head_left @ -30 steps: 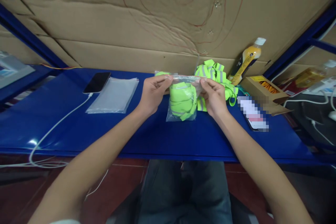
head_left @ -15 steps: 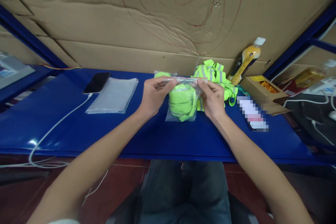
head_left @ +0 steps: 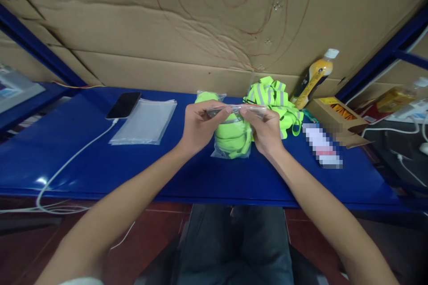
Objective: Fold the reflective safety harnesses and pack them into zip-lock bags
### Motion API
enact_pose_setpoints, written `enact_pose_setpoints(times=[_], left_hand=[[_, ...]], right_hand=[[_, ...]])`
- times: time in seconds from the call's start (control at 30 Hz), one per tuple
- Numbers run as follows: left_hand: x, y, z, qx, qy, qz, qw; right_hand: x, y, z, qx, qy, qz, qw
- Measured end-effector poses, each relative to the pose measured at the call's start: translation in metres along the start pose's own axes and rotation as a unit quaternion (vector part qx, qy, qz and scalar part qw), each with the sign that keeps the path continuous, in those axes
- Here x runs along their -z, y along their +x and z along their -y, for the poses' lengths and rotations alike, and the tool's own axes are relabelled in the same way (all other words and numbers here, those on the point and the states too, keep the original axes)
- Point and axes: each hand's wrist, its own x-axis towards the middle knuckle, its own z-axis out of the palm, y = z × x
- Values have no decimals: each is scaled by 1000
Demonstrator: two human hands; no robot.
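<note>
A clear zip bag with a folded neon-yellow reflective vest inside hangs between my hands over the blue table. My left hand pinches the left part of the bag's top strip, thumb on the near side. The right part of that strip is gripped by my right hand, its thumb close to the left one. Most of my fingers are hidden behind the bag. Just behind my left hand lies another bagged yellow bundle. Loose yellow reflective vests with grey bands are heaped behind my right hand.
On the left, a stack of clear bags lies beside a black phone with a white cable. To the right are a yellow drink bottle, an open cardboard box and a blurred-out phone. A cardboard wall rises behind.
My right hand has slid its thumb leftward along the bag's top strip, toward my left thumb. The strip has tilted and the bag sits slightly lower.
</note>
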Motion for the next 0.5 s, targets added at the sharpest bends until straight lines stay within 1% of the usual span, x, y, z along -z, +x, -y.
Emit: enact_pose_setpoints(times=[0.07,0.13,0.27,0.37,0.43,0.5], left_hand=[[-1,-1,-2,-11,4,9,1000],[-3,-2,-6,-20,14,12,1000],[-6,-2,-11,-22,40,11,999],[-6,-2,-11,-23,36,13,999],[-6,-3,-8,-3,11,26,1000],[-7,-5,-3,50,-27,75,996]], right_hand=[[-2,-1,2,-11,-7,9,1000],[-3,-2,4,-5,-5,13,1000],[-4,-4,3,6,5,25,1000],[-4,-5,4,-7,-1,33,999],[-4,-4,5,-27,11,7,1000],[-3,-2,6,-54,41,-41,997]])
